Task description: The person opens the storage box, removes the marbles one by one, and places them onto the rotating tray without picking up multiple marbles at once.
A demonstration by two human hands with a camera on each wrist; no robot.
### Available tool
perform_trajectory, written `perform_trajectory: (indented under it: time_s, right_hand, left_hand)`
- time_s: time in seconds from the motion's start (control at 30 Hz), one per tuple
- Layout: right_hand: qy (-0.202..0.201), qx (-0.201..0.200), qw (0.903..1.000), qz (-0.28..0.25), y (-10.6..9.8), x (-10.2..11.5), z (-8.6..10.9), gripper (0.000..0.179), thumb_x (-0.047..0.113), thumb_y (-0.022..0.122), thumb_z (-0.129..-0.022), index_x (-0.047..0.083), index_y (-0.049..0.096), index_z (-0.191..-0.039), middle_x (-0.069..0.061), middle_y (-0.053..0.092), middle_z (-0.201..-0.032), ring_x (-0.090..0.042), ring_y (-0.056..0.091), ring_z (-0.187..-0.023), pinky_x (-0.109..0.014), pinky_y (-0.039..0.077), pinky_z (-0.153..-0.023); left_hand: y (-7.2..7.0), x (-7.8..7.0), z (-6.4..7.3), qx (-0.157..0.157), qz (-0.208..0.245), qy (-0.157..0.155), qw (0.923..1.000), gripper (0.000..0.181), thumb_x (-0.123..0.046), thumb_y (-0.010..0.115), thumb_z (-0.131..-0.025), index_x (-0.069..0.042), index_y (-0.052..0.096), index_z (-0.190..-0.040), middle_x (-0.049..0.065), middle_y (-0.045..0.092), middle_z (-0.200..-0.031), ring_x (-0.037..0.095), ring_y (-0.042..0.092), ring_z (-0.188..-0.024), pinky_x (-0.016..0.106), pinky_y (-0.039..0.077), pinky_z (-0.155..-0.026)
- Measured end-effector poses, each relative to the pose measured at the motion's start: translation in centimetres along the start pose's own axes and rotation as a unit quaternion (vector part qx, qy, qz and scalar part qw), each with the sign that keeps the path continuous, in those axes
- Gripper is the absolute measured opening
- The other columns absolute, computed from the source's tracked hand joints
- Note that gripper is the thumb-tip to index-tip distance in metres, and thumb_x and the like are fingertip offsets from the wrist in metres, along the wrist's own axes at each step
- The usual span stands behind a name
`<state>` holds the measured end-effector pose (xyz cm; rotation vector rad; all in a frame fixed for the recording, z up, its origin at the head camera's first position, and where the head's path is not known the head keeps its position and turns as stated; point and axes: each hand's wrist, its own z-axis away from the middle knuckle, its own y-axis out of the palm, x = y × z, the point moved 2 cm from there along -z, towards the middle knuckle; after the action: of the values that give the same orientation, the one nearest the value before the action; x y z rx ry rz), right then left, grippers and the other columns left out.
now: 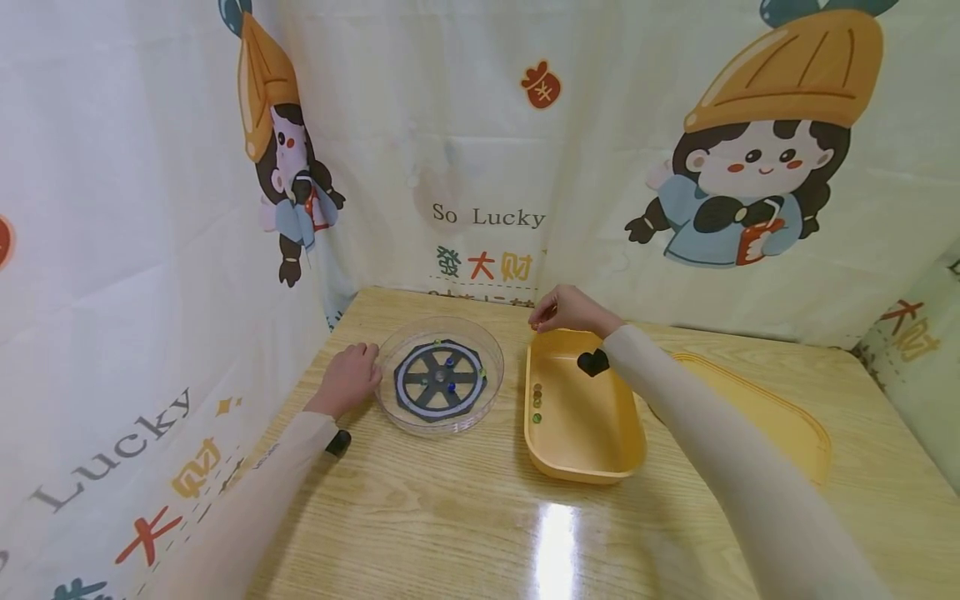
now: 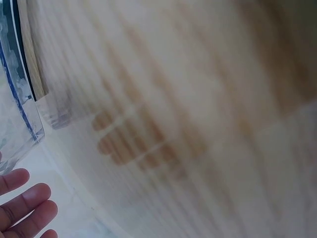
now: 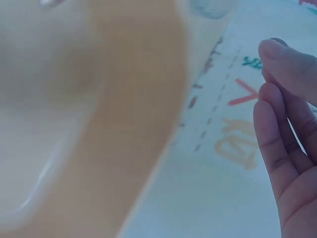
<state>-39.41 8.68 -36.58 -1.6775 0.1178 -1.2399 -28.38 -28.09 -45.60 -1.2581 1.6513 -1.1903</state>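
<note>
Cream-sleeved, the left hand (image 1: 347,381) lies left of the frame's centre, fingers slightly spread beside the clear dish (image 1: 442,429), perhaps to steady it; its wall corrals beads (image 1: 452,387). At centre, the right hand (image 1: 567,308) pinches a small reddish bead (image 1: 534,326) fingertip-fine, near the yellow tray's (image 1: 592,425) upper rim.

Back cloth (image 1: 375,125): "So Lucky" (image 1: 489,216), below it "發大财" (image 1: 483,265). Left cloth (image 1: 135,208): "Lucky" (image 1: 112,450), "大财" (image 1: 172,500). Right cloth (image 1: 915,250): "大财" (image 1: 909,323).

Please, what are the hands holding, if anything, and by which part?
The right hand pinches a small reddish thing; which part is too small to tell. The left hand, at the clear dish, shows no grip.
</note>
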Motion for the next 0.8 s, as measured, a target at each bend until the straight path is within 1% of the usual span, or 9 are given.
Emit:
perform_trajectory:
  time_s: [0.1, 0.2, 0.37, 0.43, 0.57, 0.8]
  right_hand:
    - [-0.007, -0.015, 0.9998, 0.010, 0.1, 1.3, -1.4, 0.013, 0.004, 0.073, -0.079, 0.002, 0.075, -0.091, -0.012, 0.073, -0.092, -0.014, 0.066, -0.077, -0.032, 0.055, -0.077]
    - [-0.015, -0.020, 0.9995, 0.021, 0.8, 2.7, -2.8, 0.016, 0.006, 0.072, -0.080, 0.002, 0.074, -0.095, -0.011, 0.073, -0.093, -0.016, 0.066, -0.079, -0.032, 0.054, -0.078]
    - [-0.028, -0.014, 0.9994, 0.018, 2.6, 4.7, -5.1, 0.016, 0.009, 0.072, -0.081, 0.005, 0.074, -0.097, -0.010, 0.072, -0.098, -0.017, 0.066, -0.083, -0.029, 0.054, -0.078]
    - [-0.029, -0.006, 0.9995, 0.011, 3.5, 5.4, -5.8, 0.016, 0.009, 0.071, -0.082, 0.005, 0.073, -0.097, -0.010, 0.072, -0.099, -0.017, 0.066, -0.084, -0.028, 0.054, -0.078]
    - [-0.042, 0.005, 0.9991, 0.010, 5.2, 6.2, -7.2, 0.015, 0.010, 0.071, -0.082, 0.005, 0.073, -0.097, -0.010, 0.072, -0.097, -0.017, 0.067, -0.084, -0.027, 0.054, -0.078]
    - [-0.049, 0.015, 0.9987, -0.001, 7.9, 6.6, -9.0, 0.013, 0.008, 0.070, -0.083, 0.005, 0.073, -0.095, -0.009, 0.072, -0.096, -0.016, 0.067, -0.084, -0.024, 0.053, -0.076]
  left_hand:
    - [0.0, 0.1, 0.1, -0.009, -0.001, 0.003, 1.0000, 0.017, -0.012, 0.054, -0.086, 0.003, 0.054, -0.096, 0.017, 0.056, -0.080, 0.033, 0.054, -0.071, 0.046, 0.047, -0.063]
    - [0.2, 0.2, 0.1, -0.014, 0.000, 0.005, 0.9999, 0.016, -0.011, 0.055, -0.086, 0.002, 0.054, -0.094, 0.016, 0.055, -0.078, 0.033, 0.053, -0.069, 0.045, 0.046, -0.062]
    - [0.2, 0.2, -0.1, -0.009, 0.004, 0.004, 0.9999, 0.016, -0.012, 0.054, -0.086, 0.002, 0.054, -0.094, 0.016, 0.055, -0.078, 0.033, 0.053, -0.069, 0.045, 0.046, -0.062]
    - [0.2, 0.2, -0.1, -0.004, 0.004, 0.001, 1.0000, 0.016, -0.012, 0.054, -0.086, 0.002, 0.054, -0.094, 0.017, 0.055, -0.079, 0.033, 0.054, -0.070, 0.046, 0.046, -0.063]
    - [0.2, 0.2, 0.0, 0.000, 0.001, -0.004, 1.0000, 0.018, -0.012, 0.054, -0.086, 0.003, 0.054, -0.096, 0.018, 0.056, -0.081, 0.034, 0.055, -0.072, 0.046, 0.047, -0.066]
    - [0.2, 0.1, 0.1, -0.005, 0.002, -0.005, 1.0000, 0.019, -0.012, 0.055, -0.086, 0.004, 0.054, -0.096, 0.018, 0.057, -0.082, 0.034, 0.056, -0.074, 0.047, 0.048, -0.068]
